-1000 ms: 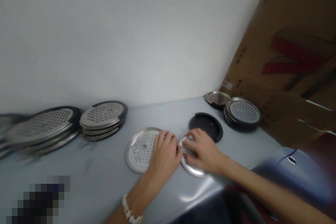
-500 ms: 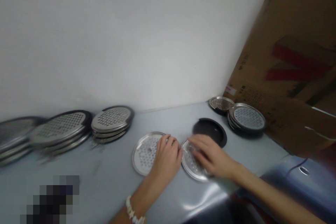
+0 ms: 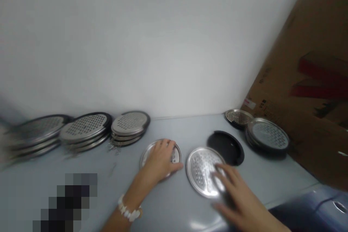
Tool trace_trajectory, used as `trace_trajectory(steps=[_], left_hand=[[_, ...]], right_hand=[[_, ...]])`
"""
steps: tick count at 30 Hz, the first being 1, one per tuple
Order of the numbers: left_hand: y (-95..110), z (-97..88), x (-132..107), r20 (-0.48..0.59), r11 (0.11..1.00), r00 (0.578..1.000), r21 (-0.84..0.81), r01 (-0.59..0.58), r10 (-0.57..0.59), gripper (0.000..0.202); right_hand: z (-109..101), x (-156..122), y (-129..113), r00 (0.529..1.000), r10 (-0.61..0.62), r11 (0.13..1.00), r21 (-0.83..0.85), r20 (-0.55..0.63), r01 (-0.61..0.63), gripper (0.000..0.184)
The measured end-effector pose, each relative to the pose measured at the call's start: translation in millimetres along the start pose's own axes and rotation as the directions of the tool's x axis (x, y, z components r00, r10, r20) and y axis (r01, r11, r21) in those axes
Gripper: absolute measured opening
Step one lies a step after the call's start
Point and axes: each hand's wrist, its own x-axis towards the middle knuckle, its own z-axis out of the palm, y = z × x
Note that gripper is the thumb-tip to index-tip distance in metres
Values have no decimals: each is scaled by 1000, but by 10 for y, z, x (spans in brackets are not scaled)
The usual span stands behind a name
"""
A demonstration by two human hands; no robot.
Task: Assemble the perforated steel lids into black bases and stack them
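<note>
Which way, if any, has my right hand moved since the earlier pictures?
Yes. Your right hand has drawn back toward you, away from the black round lid, with its fingers now over the lower right of the perforated steel disc.

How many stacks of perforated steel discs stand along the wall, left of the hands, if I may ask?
3: the leftmost stack, somewhat blurred; the middle stack; and the rightmost stack. Others may be hidden beyond the left edge of the view.

Perforated disc stacks (image 3: pixel 129 124) along wall (image 3: pixel 136 43) (loose discs (image 3: pixel 202 172) front)
</note>
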Motion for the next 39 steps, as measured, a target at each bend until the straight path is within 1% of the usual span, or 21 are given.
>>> trace_trajectory(steps=[2, 5, 8, 9, 11, 12, 13, 14, 16, 17, 19, 21, 22, 23, 25, 28, 29, 32, 34, 36, 39], left_hand=[[6, 22, -18, 30, 1000, 999, -18, -21, 21, 64], [19, 46, -35, 88, 998, 995, -59, -36, 41, 86], [-7, 7, -28, 94, 993, 994, -113, -37, 47, 87], [-31, -27, -18, 89, 986, 995, -162, -40, 55, 85], [-102, -117, 11, 71, 943, 995, -331, -37, 64, 82], [-147, -167, 29, 56, 896, 997, -444, -26, 56, 80], [-196, -214, 46, 39, 823, 999, -568, -8, 36, 76], [-246, -255, 64, 24, 726, 1000, -688, 16, 1, 72], [-343, -310, 99, 17, 480, 993, -874, 69, -113, 65], [-385, -322, 116, 30, 345, 982, -934, 93, -185, 61], [-449, -326, 151, 116, 55, 940, -989, 140, -320, 51], [-482, -325, 184, 245, -219, 888, -961, 170, -388, 38], [-487, -329, 197, 298, -314, 869, -933, 177, -395, 34], [-487, -339, 207, 333, -381, 857, -907, 178, -392, 34], [-474, -375, 216, 360, -463, 850, -872, 159, -385, 40], [-440, -445, 206, 379, -581, 844, -807, 102, -378, 45], [-427, -465, 200, 381, -612, 844, -787, 81, -378, 45], [-377, -487, 181, 375, -657, 855, -752, 53, -359, 47], [-329, -458, 174, 377, -681, 872, -729, 73, -311, 49], [-266, -391, 176, 382, -706, 895, -699, 118, -229, 49], [-141, -243, 189, 401, -740, 913, -637, 216, -78, 52]], right_hand=[[95, 25, 13, 999, -6, 1000, -13, -49, 5, 63], [170, 58, 39, 993, -57, 998, -45, -100, 53, 62], [185, 54, 66, 988, -96, 993, -79, -118, 87, 60], [185, 48, 73, 987, -103, 992, -92, -123, 92, 59], [186, 37, 81, 984, -115, 988, -118, -137, 99, 58], [188, 35, 83, 982, -122, 986, -129, -146, 104, 58], [190, 34, 84, 979, -131, 984, -137, -158, 109, 58], [192, 36, 84, 975, -138, 983, -144, -172, 114, 58], [195, 46, 84, 968, -156, 980, -154, -198, 126, 58], [196, 53, 86, 963, -168, 978, -155, -211, 136, 58], [199, 68, 93, 954, -193, 975, -151, -229, 161, 57], [206, 81, 106, 946, -215, 973, -139, -241, 186, 57], [213, 85, 113, 943, -224, 972, -131, -246, 197, 56], [222, 90, 119, 940, -232, 971, -124, -250, 206, 54], [246, 104, 124, 938, -248, 967, -118, -241, 225, 49], [281, 155, 93, 950, -257, 964, -112, -175, 240, 44], [289, 182, 72, 957, -252, 965, -105, -141, 239, 44], [297, 289, -12, 972, -231, 971, -69, -53, 227, 45], [296, 365, -72, 978, -205, 978, -35, -47, 203, 50], [300, 431, -125, 983, -161, 987, 3, -91, 162, 56], [330, 500, -184, 986, -56, 995, 73, -157, 68, 74]])
